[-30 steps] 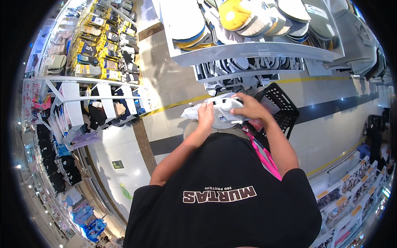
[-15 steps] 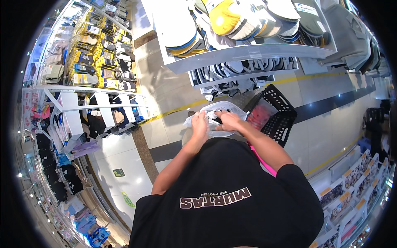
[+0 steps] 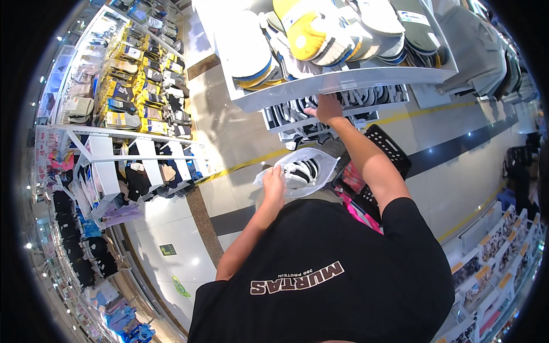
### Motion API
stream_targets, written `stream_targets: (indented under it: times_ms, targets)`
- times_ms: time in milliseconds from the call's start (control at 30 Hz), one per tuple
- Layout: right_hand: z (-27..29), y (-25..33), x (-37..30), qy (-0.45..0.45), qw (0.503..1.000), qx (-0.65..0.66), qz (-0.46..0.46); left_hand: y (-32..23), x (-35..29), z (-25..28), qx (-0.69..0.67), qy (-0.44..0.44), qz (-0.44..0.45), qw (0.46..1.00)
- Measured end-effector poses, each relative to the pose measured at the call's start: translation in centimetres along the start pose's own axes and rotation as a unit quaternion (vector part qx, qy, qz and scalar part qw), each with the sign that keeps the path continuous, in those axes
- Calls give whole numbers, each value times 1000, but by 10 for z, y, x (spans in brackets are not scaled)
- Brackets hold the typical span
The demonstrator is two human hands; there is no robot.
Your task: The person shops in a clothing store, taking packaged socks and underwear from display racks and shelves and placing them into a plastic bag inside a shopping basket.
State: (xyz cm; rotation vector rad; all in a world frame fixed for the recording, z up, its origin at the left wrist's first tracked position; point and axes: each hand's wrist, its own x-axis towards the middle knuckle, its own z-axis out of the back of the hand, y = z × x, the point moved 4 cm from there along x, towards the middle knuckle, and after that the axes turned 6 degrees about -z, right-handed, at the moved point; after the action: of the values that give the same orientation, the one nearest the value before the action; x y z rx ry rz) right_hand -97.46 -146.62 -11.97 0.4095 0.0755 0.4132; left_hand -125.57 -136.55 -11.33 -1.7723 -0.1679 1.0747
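Observation:
A translucent white plastic bag [image 3: 326,162] hangs in front of my body with its mouth spread. Inside it lie several black-and-white low-cut socks [image 3: 301,173]. My left hand [image 3: 274,180] is closed on the bag's left rim. Stretched forward, my right hand [image 3: 328,110] reaches a lower shelf row of black-and-white socks [image 3: 374,96]. Its thumb points out to the left, apart from the palm, and nothing shows in its grasp. The upper shelf's front lip hides its other fingertips, so whether they touch a sock cannot be seen.
Above my right hand juts a white display tray [image 3: 343,80] piled with yellow, white and grey socks. A black shopping basket [image 3: 389,148] with pink and red items is beside my right forearm. Packaged socks fill a rack [image 3: 131,86] at left; low bins [image 3: 486,251] stand at right.
My right hand has left the bag and moved forward to the lower sock row. The bag's mouth is wider and shows the socks inside. My left hand stays on the rim.

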Motion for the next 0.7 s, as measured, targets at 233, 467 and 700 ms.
stream_targets:
  times_ms: [233, 467, 700]
  targets:
    - [-4, -27, 10, -42, 995, 84, 13, 1, -5, 25, -22, -25, -26, 999]
    - [-6, -59, 25, -109, 978, 164, -75, -7, -9, 24, -18, 15, -36, 999]
    - [34, -69, 1, -179, 932, 285, -132, -9, -10, 22, -19, 24, -13, 999]
